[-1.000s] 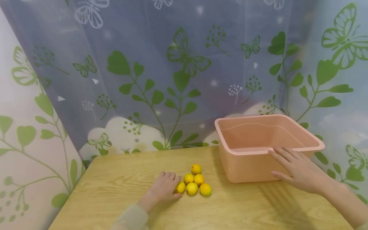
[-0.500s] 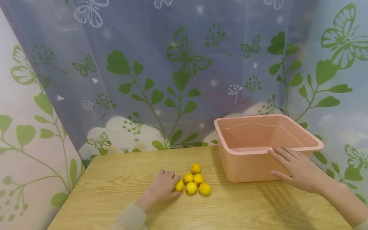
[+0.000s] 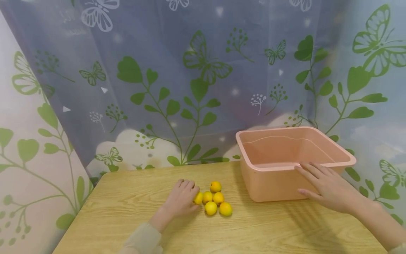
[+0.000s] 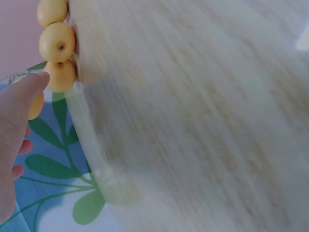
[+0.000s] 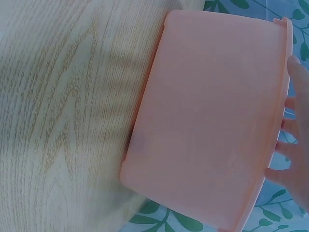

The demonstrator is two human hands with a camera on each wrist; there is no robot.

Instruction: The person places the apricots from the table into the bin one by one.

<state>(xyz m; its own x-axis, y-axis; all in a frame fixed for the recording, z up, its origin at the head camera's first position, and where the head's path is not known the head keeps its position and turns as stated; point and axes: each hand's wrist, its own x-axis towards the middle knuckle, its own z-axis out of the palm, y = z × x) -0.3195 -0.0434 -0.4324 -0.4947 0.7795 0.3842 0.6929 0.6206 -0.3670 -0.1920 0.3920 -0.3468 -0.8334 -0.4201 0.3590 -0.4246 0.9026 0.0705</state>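
My left hand (image 3: 180, 197) pinches a small yellow fruit (image 3: 198, 198) between thumb and curled fingers, at the left end of a group of similar fruits. The held fruit (image 4: 36, 106) is partly hidden by the thumb in the left wrist view. Right beside it lies another yellow fruit (image 3: 207, 197), and a greener one (image 3: 226, 209) is at the group's front right. A fruit (image 4: 58, 42) with a small dark eye shows in the left wrist view. My right hand (image 3: 330, 187), fingers extended, rests at the near rim of a pink plastic tub (image 3: 276, 185).
The tub stands at the back right of a wood-grain table (image 3: 133, 197), to the right of the fruits. Behind the table hangs a curtain (image 3: 158, 88) printed with leaves and butterflies, and it continues along both sides.
My left hand has shifted slightly away from me with the pinched fruit, which has moved from the front row to beside the middle row. The right hand and tub have stayed put.
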